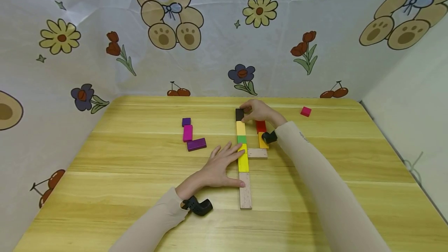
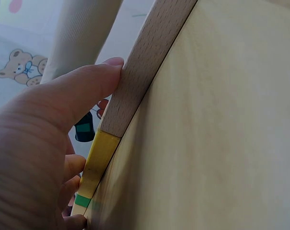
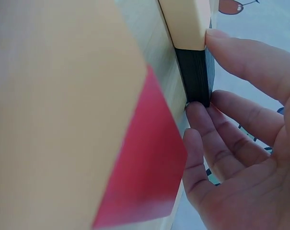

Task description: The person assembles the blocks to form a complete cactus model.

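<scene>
A straight row of wooden blocks runs away from the person: a plain wood block [image 1: 246,197], a yellow block [image 1: 243,164], a green block [image 1: 242,139], a cream block [image 1: 240,128] and a black block [image 1: 238,116] at the far end. With fingers spread, the left hand [image 1: 215,171] rests its thumb on the plain block and its fingertips over the yellow one. The right hand [image 1: 260,111] pinches the black block. In the right wrist view its thumb [image 3: 226,45] lies at the cream-black joint, and its fingertips meet the black block's far end.
Right of the row lie a short plain block [image 1: 258,153], an orange block [image 1: 261,141] and a red block [image 1: 261,126], partly under the right arm. A violet block [image 1: 186,121], a magenta block [image 1: 188,133] and a purple block [image 1: 196,144] lie left; a pinkish-red block [image 1: 306,111] sits far right.
</scene>
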The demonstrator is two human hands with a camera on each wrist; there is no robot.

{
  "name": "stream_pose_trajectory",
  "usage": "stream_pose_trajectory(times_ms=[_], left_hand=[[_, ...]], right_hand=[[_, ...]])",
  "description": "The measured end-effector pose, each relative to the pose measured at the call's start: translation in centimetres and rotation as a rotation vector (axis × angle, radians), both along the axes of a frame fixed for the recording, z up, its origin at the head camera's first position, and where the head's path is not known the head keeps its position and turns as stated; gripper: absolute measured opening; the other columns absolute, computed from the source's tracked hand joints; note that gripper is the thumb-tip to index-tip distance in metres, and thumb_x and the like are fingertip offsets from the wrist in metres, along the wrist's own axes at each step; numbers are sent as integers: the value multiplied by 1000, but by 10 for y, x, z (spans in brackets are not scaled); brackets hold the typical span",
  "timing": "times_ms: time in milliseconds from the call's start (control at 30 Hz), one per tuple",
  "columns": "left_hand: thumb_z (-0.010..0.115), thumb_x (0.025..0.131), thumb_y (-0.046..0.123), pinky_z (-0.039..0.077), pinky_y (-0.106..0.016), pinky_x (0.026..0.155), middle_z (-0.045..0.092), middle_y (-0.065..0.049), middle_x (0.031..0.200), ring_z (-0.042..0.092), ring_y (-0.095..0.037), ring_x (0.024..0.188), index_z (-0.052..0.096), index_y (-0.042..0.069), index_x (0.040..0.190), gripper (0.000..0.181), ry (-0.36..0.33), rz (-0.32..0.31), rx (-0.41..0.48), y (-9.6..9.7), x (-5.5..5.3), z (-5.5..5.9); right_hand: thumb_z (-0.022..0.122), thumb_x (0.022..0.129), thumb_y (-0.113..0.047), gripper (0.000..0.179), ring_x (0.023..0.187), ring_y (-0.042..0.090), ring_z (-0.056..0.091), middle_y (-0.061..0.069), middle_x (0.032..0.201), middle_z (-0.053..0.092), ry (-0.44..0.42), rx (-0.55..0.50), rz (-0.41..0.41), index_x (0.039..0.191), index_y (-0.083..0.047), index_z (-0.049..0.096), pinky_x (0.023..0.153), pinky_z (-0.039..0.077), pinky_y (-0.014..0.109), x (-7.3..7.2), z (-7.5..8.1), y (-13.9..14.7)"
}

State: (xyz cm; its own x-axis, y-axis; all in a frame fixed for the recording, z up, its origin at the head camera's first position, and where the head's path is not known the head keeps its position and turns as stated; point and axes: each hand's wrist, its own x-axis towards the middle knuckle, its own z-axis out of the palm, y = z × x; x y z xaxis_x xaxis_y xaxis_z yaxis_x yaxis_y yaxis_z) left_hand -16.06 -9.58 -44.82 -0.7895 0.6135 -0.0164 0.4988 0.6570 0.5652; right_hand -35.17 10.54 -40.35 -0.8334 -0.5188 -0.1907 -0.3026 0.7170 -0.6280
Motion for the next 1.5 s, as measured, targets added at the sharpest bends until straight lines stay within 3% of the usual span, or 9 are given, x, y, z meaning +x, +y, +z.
stream_pose_trajectory(times_ms=[233, 367, 467, 800, 967, 1167, 1300, 1367, 1500], left_hand=[[75, 76, 60, -1, -54, 121, 12, 7, 165, 4, -27, 153, 32, 20, 154, 97, -4, 0, -4, 0, 1, 0], [74, 76, 60, -1, -55, 121, 12, 6, 165, 4, -28, 153, 32, 19, 154, 97, -1, -1, -4, 0, 1, 0], [75, 76, 59, -2, -55, 121, 12, 5, 165, 4, -28, 153, 32, 19, 154, 97, -3, -1, -3, 0, 0, 1], [74, 76, 59, -1, -54, 121, 12, 4, 165, 4, -28, 153, 32, 19, 154, 98, -1, -1, -16, 1, 0, 1], [75, 76, 59, -2, -53, 121, 12, 5, 165, 4, -27, 153, 31, 19, 154, 98, 10, 3, -11, 0, 0, -1], [75, 76, 59, -3, -53, 121, 12, 5, 165, 3, -26, 153, 31, 19, 155, 98, 0, 3, -4, 0, 0, -1], [75, 76, 59, -3, -53, 121, 12, 5, 165, 3, -26, 153, 31, 19, 154, 98, -2, 4, -1, 0, 0, 0], [75, 76, 59, -3, -53, 121, 13, 4, 165, 3, -26, 153, 31, 19, 154, 98, -5, 4, 1, 0, 0, 0], [75, 76, 59, -3, -53, 121, 13, 5, 165, 3, -26, 153, 31, 20, 154, 98, -5, 7, -2, 0, 1, 1]], right_hand=[[76, 86, -18, 61, 126, 36, 54, 20, 140, 53, 3, -24, 21, 140, -1, 51, 104, 46, 49, 5, 6, 7], [72, 89, -19, 58, 126, 37, 53, 19, 144, 48, 47, -71, 38, 140, -2, 51, 101, 48, 51, 10, 16, 21], [71, 90, -19, 56, 126, 37, 52, 19, 144, 48, 90, -120, 2, 140, -2, 52, 101, 47, 53, 13, 20, 38], [68, 93, -22, 51, 126, 36, 47, 17, 145, 45, 191, -260, -352, 140, -7, 53, 102, 41, 54, 25, 12, 122], [67, 94, -25, 54, 127, 38, 44, 18, 146, 42, 255, -282, -455, 141, -6, 52, 95, 44, 50, 26, 6, 160], [67, 93, -25, 60, 133, 39, 39, 20, 151, 36, 148, -308, -555, 145, -5, 45, 99, 42, 49, 23, -2, 187], [66, 94, -23, 62, 133, 36, 39, 19, 153, 35, 60, -339, -615, 148, -5, 41, 97, 42, 35, 21, -9, 194], [65, 95, -22, 62, 126, 28, 44, 19, 153, 36, 36, -341, -637, 148, -4, 40, 93, 41, 28, 21, -12, 197], [65, 95, -21, 62, 106, 6, 49, 20, 153, 36, 10, -320, -642, 149, -4, 40, 94, 41, 26, 21, -15, 200]])
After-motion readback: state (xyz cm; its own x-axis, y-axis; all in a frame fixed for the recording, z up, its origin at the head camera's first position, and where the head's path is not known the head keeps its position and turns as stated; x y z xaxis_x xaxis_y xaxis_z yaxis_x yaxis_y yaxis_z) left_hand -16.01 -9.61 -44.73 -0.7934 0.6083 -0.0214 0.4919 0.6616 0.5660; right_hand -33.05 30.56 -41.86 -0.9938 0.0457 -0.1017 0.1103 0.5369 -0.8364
